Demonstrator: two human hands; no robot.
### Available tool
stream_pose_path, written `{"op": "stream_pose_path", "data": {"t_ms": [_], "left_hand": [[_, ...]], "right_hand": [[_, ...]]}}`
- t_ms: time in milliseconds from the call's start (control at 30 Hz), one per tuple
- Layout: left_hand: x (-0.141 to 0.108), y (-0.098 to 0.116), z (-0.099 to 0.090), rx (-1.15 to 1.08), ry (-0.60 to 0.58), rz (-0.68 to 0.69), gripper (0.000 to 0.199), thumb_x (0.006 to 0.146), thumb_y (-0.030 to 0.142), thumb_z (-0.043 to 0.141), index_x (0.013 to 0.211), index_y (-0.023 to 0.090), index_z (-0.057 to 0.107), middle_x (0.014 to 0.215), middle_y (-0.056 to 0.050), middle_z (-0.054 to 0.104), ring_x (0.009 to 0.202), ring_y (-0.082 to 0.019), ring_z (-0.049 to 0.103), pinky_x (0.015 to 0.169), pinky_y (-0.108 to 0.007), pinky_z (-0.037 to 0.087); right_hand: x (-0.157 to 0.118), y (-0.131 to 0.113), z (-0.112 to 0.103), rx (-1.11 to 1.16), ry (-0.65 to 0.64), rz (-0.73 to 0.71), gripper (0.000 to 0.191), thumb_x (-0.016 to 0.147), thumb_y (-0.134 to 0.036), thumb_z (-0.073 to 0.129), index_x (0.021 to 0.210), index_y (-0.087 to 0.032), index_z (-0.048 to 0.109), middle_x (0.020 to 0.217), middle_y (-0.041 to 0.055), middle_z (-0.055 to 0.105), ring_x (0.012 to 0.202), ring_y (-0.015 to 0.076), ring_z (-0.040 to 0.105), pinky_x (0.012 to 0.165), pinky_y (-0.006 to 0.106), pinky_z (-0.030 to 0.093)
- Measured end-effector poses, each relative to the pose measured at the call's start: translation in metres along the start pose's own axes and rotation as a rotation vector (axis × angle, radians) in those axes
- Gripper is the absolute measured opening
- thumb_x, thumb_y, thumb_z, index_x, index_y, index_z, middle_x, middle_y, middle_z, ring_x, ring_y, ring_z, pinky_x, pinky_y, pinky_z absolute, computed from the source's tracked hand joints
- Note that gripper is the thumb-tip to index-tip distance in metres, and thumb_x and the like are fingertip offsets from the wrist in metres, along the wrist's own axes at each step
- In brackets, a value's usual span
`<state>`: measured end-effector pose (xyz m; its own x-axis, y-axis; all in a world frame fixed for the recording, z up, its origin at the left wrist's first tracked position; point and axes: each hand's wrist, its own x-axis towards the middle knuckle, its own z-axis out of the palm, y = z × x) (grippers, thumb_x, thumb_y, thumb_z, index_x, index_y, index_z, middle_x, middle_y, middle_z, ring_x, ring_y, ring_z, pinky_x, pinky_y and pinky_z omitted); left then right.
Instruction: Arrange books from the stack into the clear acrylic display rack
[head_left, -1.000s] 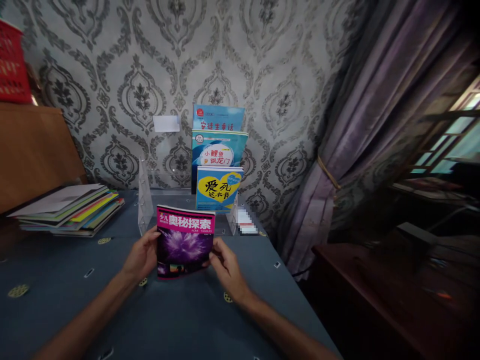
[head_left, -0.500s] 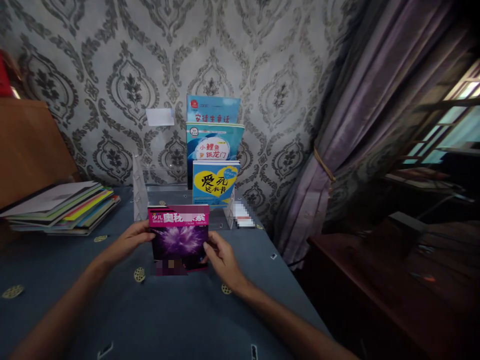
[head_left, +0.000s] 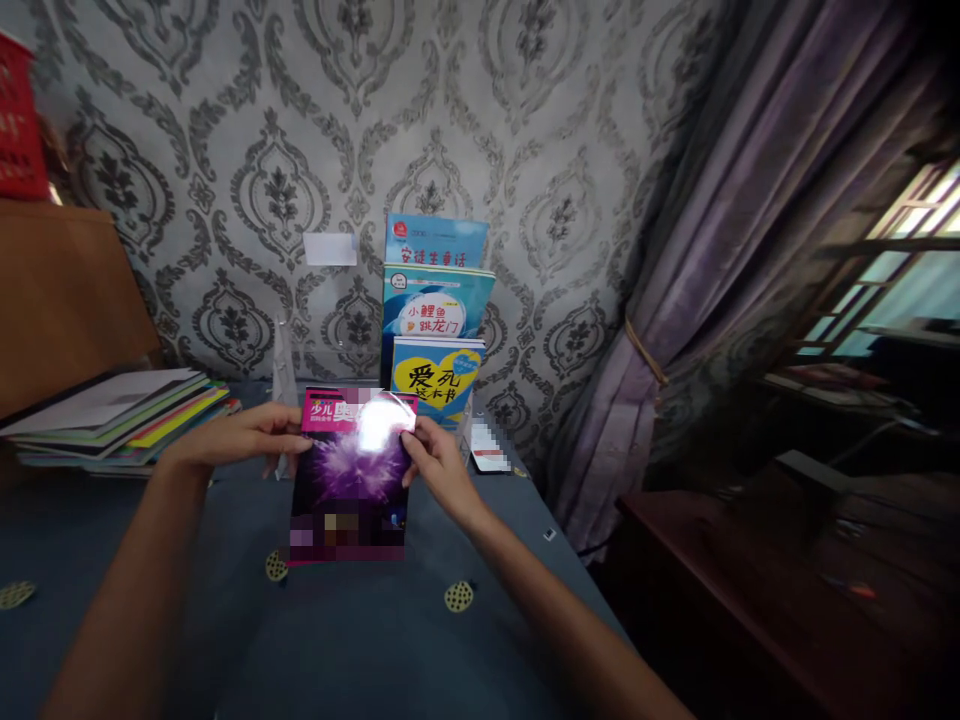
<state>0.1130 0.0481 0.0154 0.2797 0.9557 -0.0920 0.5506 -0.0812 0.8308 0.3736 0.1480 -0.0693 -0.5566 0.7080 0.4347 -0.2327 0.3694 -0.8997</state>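
Red openwork container (head_left: 19,125), far left, above a brown wooden panel (head_left: 75,285); contents not visible.
Stack of books and papers (head_left: 120,410), edges uneven, lying on the blue worktop (head_left: 360,640); partly hidden by the left hand (head_left: 244,435).
Left hand: closed on the upper left edge of the magenta-and-purple book.
Clear stand (head_left: 283,365), before the patterned wall; front partly blocked by the held book. White card (head_left: 330,249) above its left part.
Magenta-and-purple book (head_left: 352,480): between the hands, in front of the stand; cover towards the wearer, title end up and away, long axis running from near to far; glare at upper right. Whether its lower edge touches the worktop, cannot tell.
In the stand, right side, stepped back to front: light blue book (head_left: 436,236), teal book (head_left: 435,300), blue-and-yellow book (head_left: 437,375).
Right hand (head_left: 441,458): clamped on the upper right edge of the held book.
Purple curtain (head_left: 675,270), tied. Dark red furniture (head_left: 697,560), far right.
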Motion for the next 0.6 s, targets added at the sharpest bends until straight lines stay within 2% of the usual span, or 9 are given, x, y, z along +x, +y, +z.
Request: {"op": "stream_pose_path", "data": {"t_ms": [167, 300, 433, 600], "left_hand": [[-0.004, -0.002, -0.003, -0.01, -0.029, -0.011, 0.042, 0.079, 0.056, 0.071, 0.095, 0.017, 0.07, 0.072, -0.003, 0.066, 0.064, -0.017, 0.063, 0.046, -0.021, 0.049], [-0.007, -0.003, -0.004, -0.035, 0.019, -0.012, 0.042, 0.077, 0.056, 0.073, 0.091, 0.017, 0.071, 0.074, -0.002, 0.066, 0.064, -0.016, 0.062, 0.05, -0.023, 0.053], [-0.009, -0.001, -0.004, -0.145, 0.139, 0.069, 0.043, 0.074, 0.054, 0.077, 0.1, 0.019, 0.075, 0.081, -0.004, 0.07, 0.063, -0.017, 0.061, 0.053, -0.027, 0.057], [-0.01, 0.005, -0.007, -0.234, 0.429, 0.101, 0.043, 0.069, 0.047, 0.081, 0.101, 0.018, 0.077, 0.082, -0.005, 0.071, 0.06, -0.016, 0.058, 0.042, -0.023, 0.049]], "right_hand": [[-0.001, 0.009, 0.006, 0.035, -0.026, 0.041, 0.036, 0.086, -0.056, 0.063, 0.098, -0.022, 0.06, 0.091, 0.0021, 0.064, 0.062, 0.0116, 0.058, 0.045, 0.022, 0.054], [-0.001, 0.009, 0.014, 0.049, -0.021, 0.056, 0.038, 0.085, -0.058, 0.063, 0.096, -0.022, 0.058, 0.091, 0.0024, 0.064, 0.066, 0.0125, 0.058, 0.046, 0.022, 0.056], [0.007, 0.0, 0.021, 0.044, -0.005, 0.009, 0.039, 0.087, -0.059, 0.061, 0.103, -0.024, 0.058, 0.102, 0.0042, 0.067, 0.072, 0.0142, 0.061, 0.05, 0.023, 0.057], [0.025, -0.018, 0.024, -0.078, -0.082, -0.038, 0.038, 0.09, -0.056, 0.056, 0.111, -0.025, 0.06, 0.109, 0.0062, 0.069, 0.079, 0.0186, 0.063, 0.054, 0.028, 0.057]]}}
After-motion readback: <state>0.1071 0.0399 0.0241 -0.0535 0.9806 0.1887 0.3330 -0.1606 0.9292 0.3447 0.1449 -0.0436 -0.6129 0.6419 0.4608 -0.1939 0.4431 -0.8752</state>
